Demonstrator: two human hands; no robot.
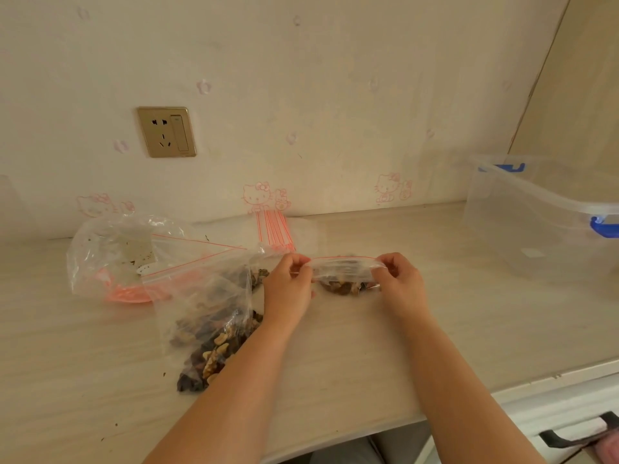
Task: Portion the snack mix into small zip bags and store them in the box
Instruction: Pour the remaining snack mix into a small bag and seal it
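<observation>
Both-handed: left hand (287,285) and right hand (398,279) pinch crinkly clear small zip bag (345,274), right of bulk snack-mix bag (214,333).

No readable text, numbers or brand names anywhere I look. Only signs: pink cartoon cat prints (257,195) on the wallpaper (335,95), repeated left and right along the desk edge. Wall socket (166,132) shows no legible marking. Small white sticker (532,252) on the clear box (522,212), too blurred to read.
</observation>
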